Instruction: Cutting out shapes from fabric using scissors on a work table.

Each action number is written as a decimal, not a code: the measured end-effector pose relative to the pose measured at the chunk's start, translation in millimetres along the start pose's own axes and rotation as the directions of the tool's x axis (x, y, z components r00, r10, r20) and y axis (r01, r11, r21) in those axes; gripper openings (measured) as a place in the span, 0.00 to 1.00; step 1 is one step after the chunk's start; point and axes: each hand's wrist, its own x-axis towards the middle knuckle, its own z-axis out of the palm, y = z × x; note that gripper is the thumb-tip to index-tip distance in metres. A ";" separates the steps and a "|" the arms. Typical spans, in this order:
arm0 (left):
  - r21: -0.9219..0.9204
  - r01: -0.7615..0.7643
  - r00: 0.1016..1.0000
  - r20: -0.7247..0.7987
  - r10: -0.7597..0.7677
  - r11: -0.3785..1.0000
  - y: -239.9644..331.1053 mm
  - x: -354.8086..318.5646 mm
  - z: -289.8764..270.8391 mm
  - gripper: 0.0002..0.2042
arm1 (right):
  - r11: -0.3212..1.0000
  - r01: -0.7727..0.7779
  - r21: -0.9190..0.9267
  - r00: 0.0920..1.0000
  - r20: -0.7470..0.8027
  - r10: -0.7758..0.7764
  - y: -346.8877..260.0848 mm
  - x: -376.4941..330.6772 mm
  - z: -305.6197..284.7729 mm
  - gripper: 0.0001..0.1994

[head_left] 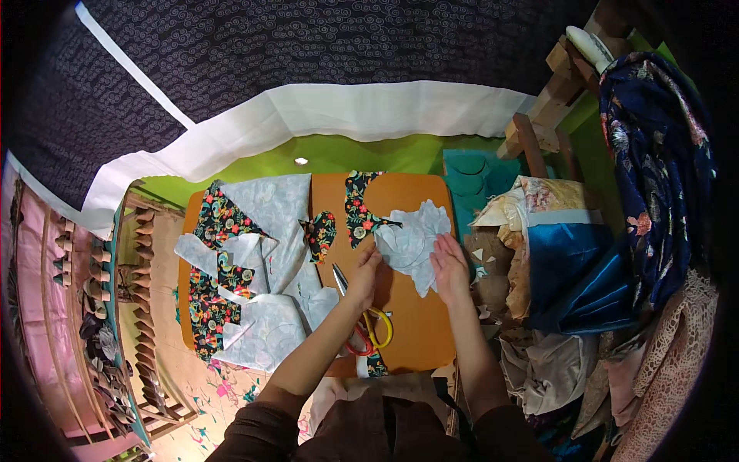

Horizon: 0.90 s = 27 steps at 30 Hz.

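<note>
A cut piece of fabric [408,240], pale side up with a jagged edge and a rounded outline on it, lies on the brown table. At its left edge my left hand [365,279] is closed, its fingertips at the cloth and partly hidden. My right hand [450,266] touches the right edge, fingers stretched out and slightly apart. Scissors [372,331] with one red and one yellow handle lie by my left wrist, blades pointing away. Dark floral scraps [359,206] of the same cloth lie beside the piece. To the left spreads a larger heap of this fabric [281,223].
The brown table [419,339] stands against a green wall [362,152]. Crowding its right side are blue shiny cloth [566,269], draped fabrics [654,169] and wooden posts [527,142]. A rack of shoe-like forms [144,300] stands at the left, with scraps [223,385] on the floor.
</note>
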 end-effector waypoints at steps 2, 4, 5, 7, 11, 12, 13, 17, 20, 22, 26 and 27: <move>0.145 -0.114 0.992 -0.032 0.120 0.983 -0.7 -4.5 -7.0 0.18 | 0.992 0.106 -0.061 0.993 -0.042 -0.109 -5.1 -4.3 -3.3 0.22; 0.178 -0.094 0.994 -0.035 0.102 0.980 5.5 -26.5 -1.8 0.18 | 0.990 0.104 -0.091 0.993 -0.044 -0.108 -4.0 -9.3 -16.5 0.22; 0.211 -0.085 0.994 -0.049 0.098 0.974 13.4 -39.8 -1.1 0.17 | 0.988 0.095 -0.118 0.995 -0.031 -0.099 -1.0 -14.5 -16.2 0.22; 0.203 -0.086 0.995 -0.036 0.095 0.975 10.4 -50.2 -18.1 0.16 | 0.982 0.097 -0.161 0.994 -0.030 -0.103 11.6 -25.4 -13.2 0.21; 0.154 -0.132 0.991 -0.008 0.135 0.979 2.3 -76.7 -41.9 0.12 | 0.918 0.106 -0.381 0.994 0.063 -0.089 53.1 -54.7 0.3 0.14; 0.218 -0.145 0.989 0.009 0.147 0.965 0.1 -82.8 -47.1 0.12 | 0.906 0.105 -0.409 0.991 0.114 -0.063 67.0 -60.0 0.0 0.14; 0.281 -0.157 0.987 0.025 0.156 0.947 -3.1 -89.8 -54.4 0.12 | 0.894 0.102 -0.437 0.986 0.162 -0.034 77.8 -67.9 6.1 0.13; 0.287 -0.150 0.988 0.064 0.137 0.946 -12.3 -115.3 -80.3 0.13 | 0.879 0.048 -0.475 0.953 0.284 0.102 113.7 -99.4 28.2 0.12; 0.268 -0.179 0.984 0.063 0.168 0.947 -16.3 -136.7 -104.8 0.12 | 0.800 -0.014 -0.600 0.944 0.257 0.209 136.5 -117.8 39.7 0.11; 0.359 -0.163 0.986 0.035 0.161 0.919 -10.4 -150.3 -121.6 0.12 | 0.801 0.004 -0.599 0.928 0.301 0.220 151.7 -125.0 44.1 0.11; 0.459 -0.287 0.954 0.061 0.292 0.841 8.7 -181.7 -149.1 0.11 | 0.762 0.144 -0.632 0.885 0.427 0.187 172.8 -138.0 55.0 0.11; 0.458 -0.288 0.954 0.060 0.294 0.841 13.8 -186.8 -157.6 0.11 | 0.708 0.210 -0.674 0.870 0.459 0.178 178.3 -141.3 57.8 0.11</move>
